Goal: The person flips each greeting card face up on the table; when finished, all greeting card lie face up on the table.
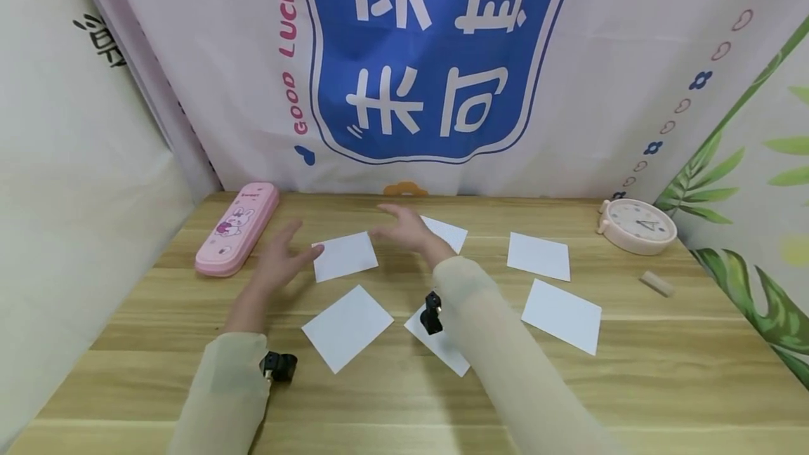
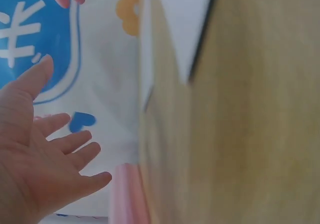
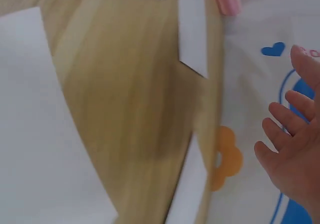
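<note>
My left hand [image 1: 281,262] hovers over the table beside a white card [image 1: 345,256], its fingers spread and holding nothing. In the left wrist view, that left hand [image 2: 47,154] shows relaxed, parted fingers. My right hand [image 1: 407,230] is over the back of the table, between the same card and another white card [image 1: 447,232] partly hidden behind it. The right wrist view shows the right hand [image 3: 295,129] with loosely extended fingers and nothing in them. Nearer the front lie a white card [image 1: 347,328] and a white card [image 1: 436,343] partly covered by the right sleeve.
Two more white cards [image 1: 538,256] [image 1: 562,316] lie on the right side of the wooden table [image 1: 663,371]. A pink pencil case [image 1: 238,229] is at the back left. A round alarm clock [image 1: 638,226] and a small wooden block [image 1: 657,284] are at the right. A printed cloth [image 1: 240,90] hangs behind.
</note>
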`<action>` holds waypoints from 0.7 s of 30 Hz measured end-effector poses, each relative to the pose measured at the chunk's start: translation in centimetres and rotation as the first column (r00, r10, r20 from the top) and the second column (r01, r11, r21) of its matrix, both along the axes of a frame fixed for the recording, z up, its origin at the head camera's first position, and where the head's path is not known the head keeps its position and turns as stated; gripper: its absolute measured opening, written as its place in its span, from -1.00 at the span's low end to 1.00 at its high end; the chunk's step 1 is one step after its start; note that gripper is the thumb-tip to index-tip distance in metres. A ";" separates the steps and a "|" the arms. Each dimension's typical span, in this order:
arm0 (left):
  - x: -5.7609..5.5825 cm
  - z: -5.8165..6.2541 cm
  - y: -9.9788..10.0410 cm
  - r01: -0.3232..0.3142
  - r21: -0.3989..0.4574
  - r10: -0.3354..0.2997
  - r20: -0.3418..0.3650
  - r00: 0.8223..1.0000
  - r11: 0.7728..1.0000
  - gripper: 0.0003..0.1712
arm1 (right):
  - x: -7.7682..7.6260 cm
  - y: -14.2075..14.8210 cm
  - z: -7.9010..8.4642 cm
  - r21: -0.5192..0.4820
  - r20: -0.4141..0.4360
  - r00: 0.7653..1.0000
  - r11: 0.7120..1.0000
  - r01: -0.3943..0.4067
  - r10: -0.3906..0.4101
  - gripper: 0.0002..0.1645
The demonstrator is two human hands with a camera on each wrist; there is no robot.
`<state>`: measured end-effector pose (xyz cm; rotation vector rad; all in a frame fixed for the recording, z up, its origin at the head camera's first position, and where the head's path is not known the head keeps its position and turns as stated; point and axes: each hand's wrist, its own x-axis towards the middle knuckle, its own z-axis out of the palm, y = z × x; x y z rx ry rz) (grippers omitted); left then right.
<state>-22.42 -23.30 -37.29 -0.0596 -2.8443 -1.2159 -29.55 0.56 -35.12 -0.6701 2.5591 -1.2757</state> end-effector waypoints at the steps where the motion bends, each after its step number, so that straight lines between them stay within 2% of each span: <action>1: -0.2 -0.2 -0.1 0.002 0.004 -0.002 0.015 1.000 1.000 -0.05 | -0.1 -0.3 -0.4 0.007 -0.002 1.000 1.000 -0.001 0.001 -0.29; 6: -0.9 -1.3 -0.5 0.012 0.060 -0.018 0.101 0.995 0.998 -0.05 | -0.2 -0.9 -2.0 0.097 0.001 1.000 0.995 0.003 -0.003 -0.24; 12: -1.5 -2.4 -0.9 0.054 0.052 -0.060 0.120 0.991 0.997 -0.01 | 0.0 -1.1 -3.6 0.118 0.006 1.000 0.993 -0.010 0.009 -0.23; 14: -1.5 -3.0 -1.1 0.063 0.018 -0.065 0.121 0.991 0.998 0.00 | 0.0 -1.2 -4.1 0.125 0.005 1.000 0.992 -0.008 0.008 -0.25; 17: -1.4 -3.8 -1.3 0.085 -0.077 -0.076 0.118 0.990 0.993 0.00 | 0.1 -1.5 -4.6 0.152 -0.004 1.000 0.988 -0.002 0.002 -0.28; 21: -1.2 -4.5 -1.4 0.102 -0.202 -0.082 0.103 0.991 0.974 0.00 | 0.1 -1.8 -5.2 0.191 -0.012 1.000 0.982 0.004 -0.002 -0.29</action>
